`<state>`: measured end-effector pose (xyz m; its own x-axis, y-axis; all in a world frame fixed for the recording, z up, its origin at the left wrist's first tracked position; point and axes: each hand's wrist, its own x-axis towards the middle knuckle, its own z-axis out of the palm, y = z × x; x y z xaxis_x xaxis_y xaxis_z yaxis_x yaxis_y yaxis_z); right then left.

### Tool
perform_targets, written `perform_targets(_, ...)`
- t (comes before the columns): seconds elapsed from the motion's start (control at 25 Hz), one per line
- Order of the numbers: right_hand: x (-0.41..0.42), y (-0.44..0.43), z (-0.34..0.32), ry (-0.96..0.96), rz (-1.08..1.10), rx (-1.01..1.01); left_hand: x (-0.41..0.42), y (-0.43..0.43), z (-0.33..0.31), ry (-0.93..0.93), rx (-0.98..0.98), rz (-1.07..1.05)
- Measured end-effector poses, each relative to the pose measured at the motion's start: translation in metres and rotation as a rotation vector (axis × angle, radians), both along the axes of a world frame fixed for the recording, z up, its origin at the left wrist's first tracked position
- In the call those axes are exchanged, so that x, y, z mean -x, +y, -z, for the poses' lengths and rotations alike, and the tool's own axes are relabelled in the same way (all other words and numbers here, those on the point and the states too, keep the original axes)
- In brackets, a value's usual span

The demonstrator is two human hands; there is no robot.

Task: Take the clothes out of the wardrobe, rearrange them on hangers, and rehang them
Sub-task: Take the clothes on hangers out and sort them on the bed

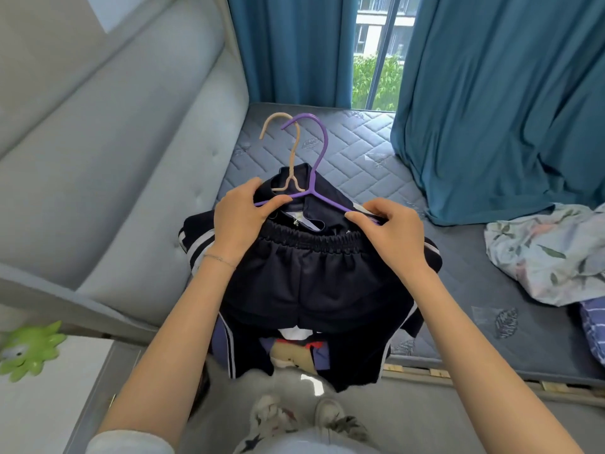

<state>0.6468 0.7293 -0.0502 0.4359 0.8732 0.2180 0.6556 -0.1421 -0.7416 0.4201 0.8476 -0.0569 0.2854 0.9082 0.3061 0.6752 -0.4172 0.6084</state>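
Observation:
A purple hanger [322,149] lies across a pile of dark navy clothes at the mattress edge. Dark shorts with an elastic waistband [304,273] sit on top, over a navy jacket with white stripes [196,247]. A beige hanger [288,152] pokes out of the jacket's collar beside the purple hook. My left hand [242,214] pinches the purple hanger's left arm together with the cloth. My right hand [389,227] pinches the hanger's right arm at the waistband. The lower garments hang over the bed edge.
The bare quilted mattress [357,152] stretches toward teal curtains [491,109] and a window. A floral cloth [550,253] and a striped cloth [594,326] lie at the right. A grey padded headboard [114,142] rises at the left. A green toy [29,350] sits on a white stand.

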Motion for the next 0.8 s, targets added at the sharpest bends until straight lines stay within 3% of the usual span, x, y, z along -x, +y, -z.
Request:
perform_targets(0.24, -0.023, 0.105, 0.051, -0.021, 0.005, 0.115, -0.026, 0.105, 0.052, 0.007, 0.185, 0.057)
perform_targets(0.48, -0.037, 0.217, 0.154, -0.013, 0.023, 0.269, -0.047, 0.22, 0.158, 0.043, 0.38, 0.136)
perform_targets(0.8, -0.083, 0.322, 0.321, -0.137, 0.022, 0.329, -0.097, 0.317, 0.324, 0.1, 0.297, 0.094)
